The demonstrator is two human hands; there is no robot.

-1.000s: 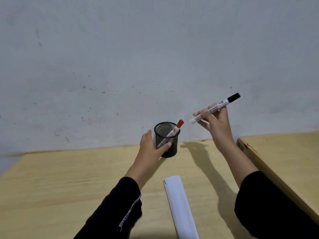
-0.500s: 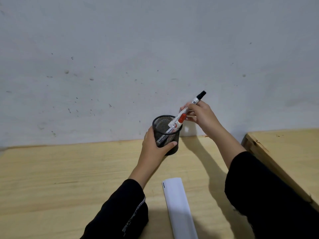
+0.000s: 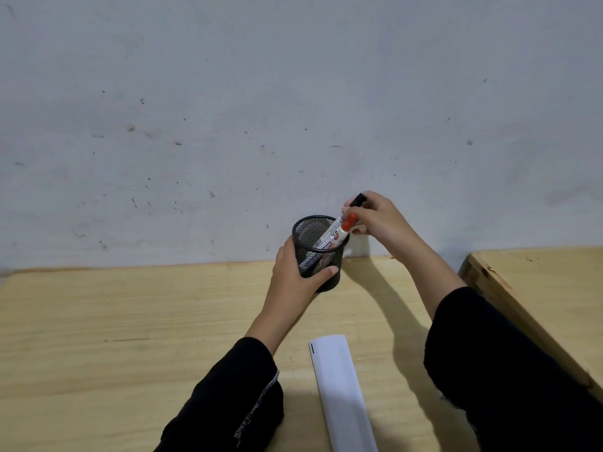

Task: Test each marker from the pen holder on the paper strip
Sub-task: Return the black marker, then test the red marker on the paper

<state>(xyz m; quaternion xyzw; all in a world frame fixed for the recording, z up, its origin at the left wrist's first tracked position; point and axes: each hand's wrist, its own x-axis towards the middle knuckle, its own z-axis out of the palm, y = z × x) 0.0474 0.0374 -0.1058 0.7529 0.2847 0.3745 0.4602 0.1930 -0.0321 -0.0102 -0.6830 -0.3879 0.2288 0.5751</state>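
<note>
Steadying the pen holder matters most in the head view, the only one: the black mesh cup stands just right of the frame's centre on the wooden table, and the left hand wraps its near side, thumb across the front wall. The step looks like slipping the black-capped marker down into the cup beside the red-capped marker, which leans against the right rim. To do it well, I would keep the barrel angled along the red one, let it slide rather than drop, and free the fingertips only once the lower end rests inside, so the light cup does not tip. The right hand comes in from the right, wrist raised, fingers pinched narrowly on the black cap end. The paper strip lies flat at lower centre, a short dark stroke at its upper left corner, well apart from both hands.
</note>
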